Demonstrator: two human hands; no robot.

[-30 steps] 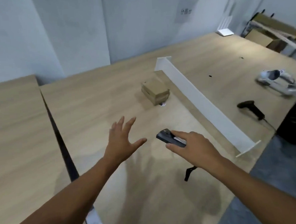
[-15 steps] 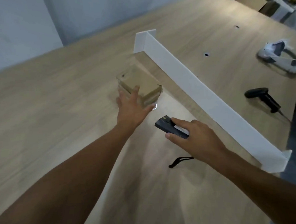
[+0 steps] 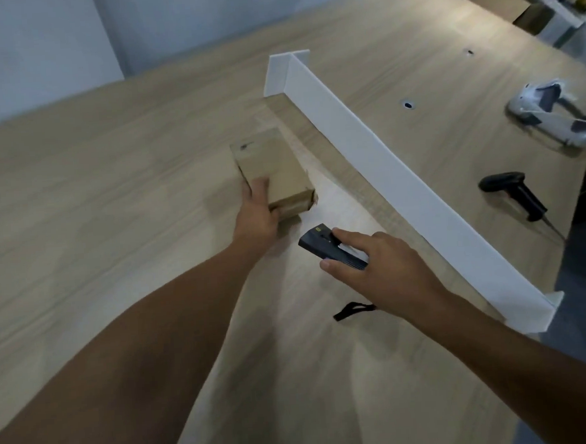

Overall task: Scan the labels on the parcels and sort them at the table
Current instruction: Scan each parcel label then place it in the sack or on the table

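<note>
On the pale wooden counter, just left of the long white upright divider, the small brown cardboard parcel is sitting with the left hand gripping its near end. The right hand is holding a slim dark grey handheld scanner close by, nose pointing at the parcel, black strap dangling underneath. A black pistol-grip scanner is lying past the divider.
</note>
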